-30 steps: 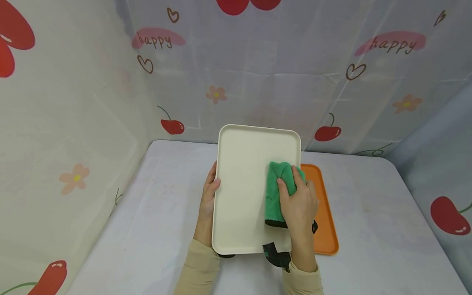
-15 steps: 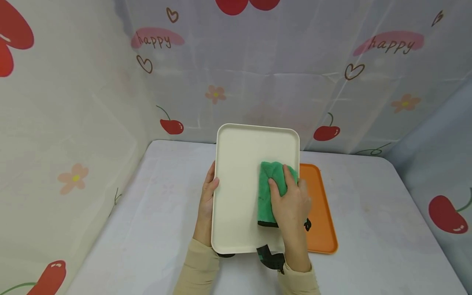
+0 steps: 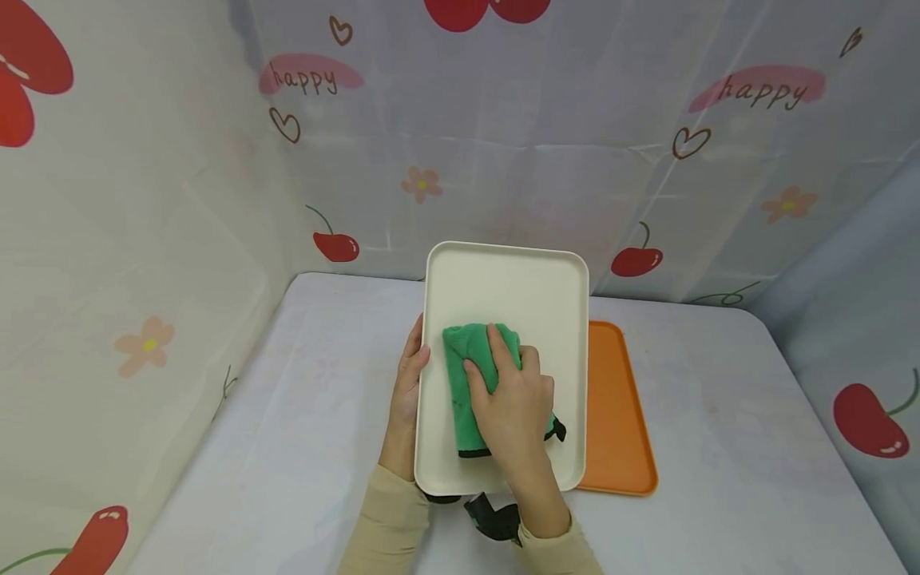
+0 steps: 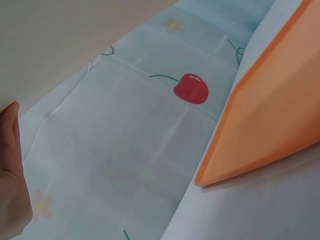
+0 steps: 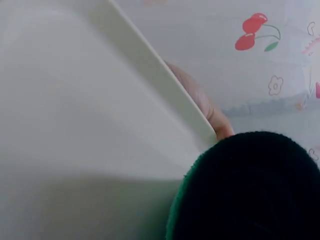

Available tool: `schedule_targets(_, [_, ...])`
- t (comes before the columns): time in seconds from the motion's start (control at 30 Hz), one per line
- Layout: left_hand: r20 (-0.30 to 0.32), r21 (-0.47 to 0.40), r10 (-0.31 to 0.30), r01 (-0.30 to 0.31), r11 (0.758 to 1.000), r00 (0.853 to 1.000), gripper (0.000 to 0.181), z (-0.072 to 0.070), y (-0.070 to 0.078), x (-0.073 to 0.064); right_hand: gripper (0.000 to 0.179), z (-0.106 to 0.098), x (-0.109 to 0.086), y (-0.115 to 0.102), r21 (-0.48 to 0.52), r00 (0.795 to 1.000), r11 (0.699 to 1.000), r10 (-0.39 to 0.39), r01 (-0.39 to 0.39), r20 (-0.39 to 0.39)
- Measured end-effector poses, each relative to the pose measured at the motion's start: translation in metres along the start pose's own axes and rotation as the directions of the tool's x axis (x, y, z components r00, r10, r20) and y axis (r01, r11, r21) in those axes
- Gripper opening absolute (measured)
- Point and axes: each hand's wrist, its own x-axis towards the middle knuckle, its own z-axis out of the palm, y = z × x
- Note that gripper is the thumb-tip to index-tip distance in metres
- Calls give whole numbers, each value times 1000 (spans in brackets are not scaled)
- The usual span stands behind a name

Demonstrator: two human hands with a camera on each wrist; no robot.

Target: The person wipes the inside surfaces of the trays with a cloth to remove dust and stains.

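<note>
A cream rectangular tray [image 3: 517, 287] is held up at a tilt in the head view. My left hand [image 3: 406, 387] grips its left edge, thumb over the rim and fingers behind. In the left wrist view, fingertips of that hand [image 4: 11, 170] touch the tray's underside [image 4: 65, 45]. On the tray's inner face, left of its middle, my right hand [image 3: 513, 411] holds a folded green cloth [image 3: 465, 407] with black edging, index finger stretched along it. The cloth's dark edge [image 5: 250, 190] fills the lower right of the right wrist view, near the tray's rim [image 5: 165, 75].
An orange tray [image 3: 621, 431] lies on the white-covered table [image 3: 719, 415], partly hidden behind the cream one. Printed curtains [image 3: 517, 160] enclose the table at the back and both sides. A black strap [image 3: 492, 519] hangs at my right wrist.
My right hand has slid the green cloth leftward across the cream tray, from its right edge to left of the middle. My left hand and the tray have stayed nearly still.
</note>
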Motion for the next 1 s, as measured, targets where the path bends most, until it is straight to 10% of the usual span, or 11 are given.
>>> schedule_targets(1.0, [-25,73,-16,18,997,1000,50,0,-3,1,53,1,1,-7,7,999,999,-39,39,9])
